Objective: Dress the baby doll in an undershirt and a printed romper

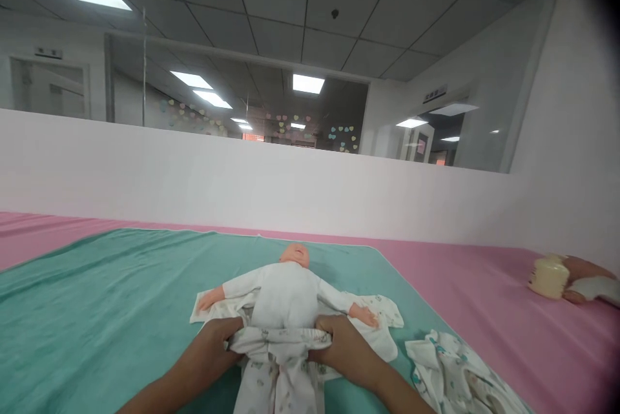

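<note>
A baby doll (285, 288) in a white top lies on its back on a teal blanket (106, 310), arms spread, head away from me. Patterned white trousers (278, 375) cover its legs. My left hand (213, 343) grips the waistband at the doll's left side, fingers closed on the cloth. At the other side my right hand (341, 346) holds the same waistband, fingers curled round it. A patterned white jacket (378, 314) lies open under the doll.
A crumpled patterned garment (455, 369) lies at the blanket's right edge. A cream bottle (549, 277) rests on the pink sheet (475, 291) at far right, next to another doll part (588, 285). A white wall with glass above stands behind.
</note>
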`<state>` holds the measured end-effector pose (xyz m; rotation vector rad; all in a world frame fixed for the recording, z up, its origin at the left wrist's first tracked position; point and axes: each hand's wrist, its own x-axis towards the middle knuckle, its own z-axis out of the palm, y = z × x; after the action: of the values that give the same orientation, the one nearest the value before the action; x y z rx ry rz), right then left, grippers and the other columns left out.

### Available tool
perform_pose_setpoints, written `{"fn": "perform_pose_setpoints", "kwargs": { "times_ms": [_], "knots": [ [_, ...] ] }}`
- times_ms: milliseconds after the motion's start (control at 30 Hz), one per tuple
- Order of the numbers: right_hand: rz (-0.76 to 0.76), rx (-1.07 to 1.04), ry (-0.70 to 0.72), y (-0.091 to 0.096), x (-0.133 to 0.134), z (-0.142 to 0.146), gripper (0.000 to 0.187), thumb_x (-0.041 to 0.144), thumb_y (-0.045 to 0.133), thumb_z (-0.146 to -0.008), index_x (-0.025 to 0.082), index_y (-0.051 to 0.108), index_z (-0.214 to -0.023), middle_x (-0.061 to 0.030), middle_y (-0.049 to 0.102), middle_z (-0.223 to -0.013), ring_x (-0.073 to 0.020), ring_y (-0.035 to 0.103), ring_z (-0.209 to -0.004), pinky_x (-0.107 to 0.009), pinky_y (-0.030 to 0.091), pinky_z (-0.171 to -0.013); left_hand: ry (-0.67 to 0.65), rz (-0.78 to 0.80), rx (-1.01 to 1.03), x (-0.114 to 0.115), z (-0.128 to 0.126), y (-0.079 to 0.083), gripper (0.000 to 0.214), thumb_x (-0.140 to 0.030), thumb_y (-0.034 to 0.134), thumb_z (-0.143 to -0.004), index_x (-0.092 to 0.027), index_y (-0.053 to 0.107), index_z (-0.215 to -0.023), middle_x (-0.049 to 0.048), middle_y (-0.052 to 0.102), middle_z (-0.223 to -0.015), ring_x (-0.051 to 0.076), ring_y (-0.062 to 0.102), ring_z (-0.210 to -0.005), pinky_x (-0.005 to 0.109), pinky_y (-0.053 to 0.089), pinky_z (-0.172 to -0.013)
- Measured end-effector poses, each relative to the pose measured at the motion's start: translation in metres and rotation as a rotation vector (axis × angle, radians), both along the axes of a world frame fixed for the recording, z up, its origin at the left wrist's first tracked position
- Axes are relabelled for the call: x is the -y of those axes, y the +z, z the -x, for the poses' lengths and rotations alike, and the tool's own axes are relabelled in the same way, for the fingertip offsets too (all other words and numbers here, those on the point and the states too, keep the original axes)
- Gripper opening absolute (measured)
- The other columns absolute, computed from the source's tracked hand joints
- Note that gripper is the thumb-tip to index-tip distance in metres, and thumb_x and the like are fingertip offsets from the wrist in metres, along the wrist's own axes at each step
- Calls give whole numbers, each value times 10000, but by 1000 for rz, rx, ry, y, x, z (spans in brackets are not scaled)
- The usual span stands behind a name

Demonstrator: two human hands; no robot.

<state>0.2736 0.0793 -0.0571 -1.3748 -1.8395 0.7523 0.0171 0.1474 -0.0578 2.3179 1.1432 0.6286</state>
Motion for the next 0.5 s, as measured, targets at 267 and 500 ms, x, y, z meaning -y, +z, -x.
{"fn": "perform_pose_setpoints", "kwargs": {
  "times_ms": [267, 500],
  "knots": [
    [-40, 39, -62, -6, -3, -1, 178, 245, 501, -728, 161, 405, -604, 37, 454, -613, -96, 414, -622, -209, 250, -539, -33, 85, 154, -2, -7, -4, 209, -223, 446, -709, -202, 578, -870, 8, 614, -870, 194, 540, -843, 236, 391, -706],
    [103, 204, 1, 1, 7, -14, 524, 423, 765, -499, 203, 487, -885, 25, 508, -856, -124, 411, -723, -206, 285, -581, -238, 256, 33, -7, 11, -2, 564, -497, 642, -620, -202, 479, -1072, 12, 569, -992, 188, 496, -873, 220, 382, -706]
  ]
}}
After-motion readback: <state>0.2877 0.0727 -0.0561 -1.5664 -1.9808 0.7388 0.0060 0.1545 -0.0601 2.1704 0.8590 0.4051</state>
